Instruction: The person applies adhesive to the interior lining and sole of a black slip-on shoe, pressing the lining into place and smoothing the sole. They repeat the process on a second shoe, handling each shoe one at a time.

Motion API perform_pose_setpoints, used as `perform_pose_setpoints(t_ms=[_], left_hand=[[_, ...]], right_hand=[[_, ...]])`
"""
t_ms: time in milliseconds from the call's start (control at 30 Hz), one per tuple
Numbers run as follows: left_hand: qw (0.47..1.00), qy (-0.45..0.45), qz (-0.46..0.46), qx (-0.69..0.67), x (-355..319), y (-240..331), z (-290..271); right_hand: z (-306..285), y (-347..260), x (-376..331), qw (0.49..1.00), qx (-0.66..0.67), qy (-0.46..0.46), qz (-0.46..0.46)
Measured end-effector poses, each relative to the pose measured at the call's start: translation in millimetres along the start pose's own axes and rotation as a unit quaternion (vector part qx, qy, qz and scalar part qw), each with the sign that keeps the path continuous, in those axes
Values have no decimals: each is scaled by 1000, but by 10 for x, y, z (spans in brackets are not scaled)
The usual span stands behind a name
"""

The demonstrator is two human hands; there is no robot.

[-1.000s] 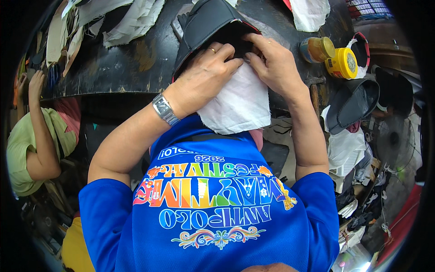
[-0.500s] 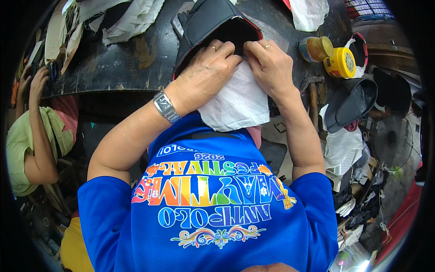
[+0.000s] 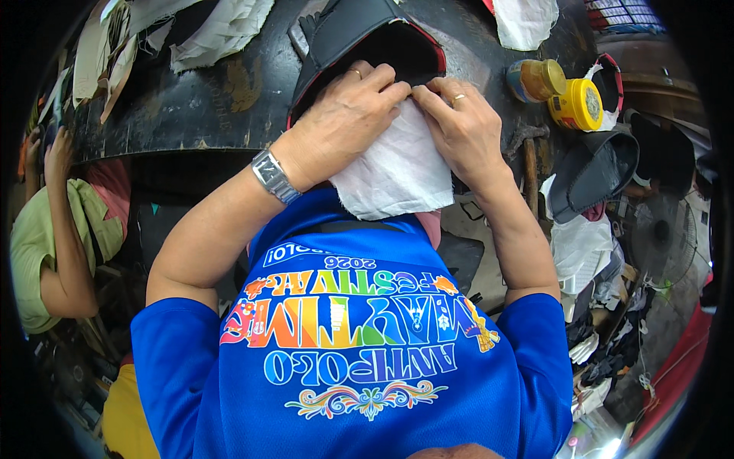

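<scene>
A black shoe upper [image 3: 348, 38] with red along its rim lies at the table's front edge, its dark opening toward me. White cloth [image 3: 394, 176] hangs down from that opening between my hands. My left hand [image 3: 348, 107] has curled fingers pinching the cloth's top edge at the mouth of the upper; what sits under the fingertips is hidden. Close beside it, my right hand [image 3: 462, 126] pinches the same cloth edge between thumb and fingers. The two sets of fingertips almost meet.
Right of my hands stand a glass jar [image 3: 539, 79] and a yellow tub [image 3: 579, 105]. A hammer [image 3: 529, 157] lies near the table edge, beside another black upper [image 3: 595, 174]. Cloth scraps [image 3: 222, 38] lie at the far left. A person in light green [image 3: 57, 252] works at left.
My right hand has shifted slightly toward me and to the right. My left fingers have moved a little, and more of the upper's dark opening shows.
</scene>
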State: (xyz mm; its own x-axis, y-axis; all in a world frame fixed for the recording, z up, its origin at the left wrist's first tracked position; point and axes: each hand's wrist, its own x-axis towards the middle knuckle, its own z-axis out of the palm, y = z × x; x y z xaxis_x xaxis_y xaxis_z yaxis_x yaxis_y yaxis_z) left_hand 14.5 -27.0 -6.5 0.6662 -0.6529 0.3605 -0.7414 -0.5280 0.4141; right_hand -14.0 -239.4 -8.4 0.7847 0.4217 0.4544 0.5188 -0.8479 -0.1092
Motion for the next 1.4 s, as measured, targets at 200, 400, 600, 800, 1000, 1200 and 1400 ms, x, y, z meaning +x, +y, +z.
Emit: perform_pose_setpoints(t_ms=[200, 400, 600, 800, 1000, 1200, 1400], left_hand=[[997, -52, 23, 47, -43, -27, -50], [995, -47, 58, 69, -30, -70, -21], [990, -64, 52, 111, 55, -51, 17], [994, -64, 47, 72, 125, -50, -41], [995, -91, 24, 25, 261, -137, -66], [996, -82, -16, 7, 388, -171, -31], [989, -122, -82, 27, 480, -179, -83]], right_hand=[[-88, -67, -170, 998, -45, -33, 22], [-90, -131, -260, 992, -66, -52, 89], [2, -79, -148, 988, 36, -19, 151], [-310, -101, -327, 966, 89, 70, 234], [-748, 117, -897, 889, -163, -78, 421], [-669, 326, -1179, 897, -133, -49, 418], [-856, -67, -687, 890, 235, 132, 367]])
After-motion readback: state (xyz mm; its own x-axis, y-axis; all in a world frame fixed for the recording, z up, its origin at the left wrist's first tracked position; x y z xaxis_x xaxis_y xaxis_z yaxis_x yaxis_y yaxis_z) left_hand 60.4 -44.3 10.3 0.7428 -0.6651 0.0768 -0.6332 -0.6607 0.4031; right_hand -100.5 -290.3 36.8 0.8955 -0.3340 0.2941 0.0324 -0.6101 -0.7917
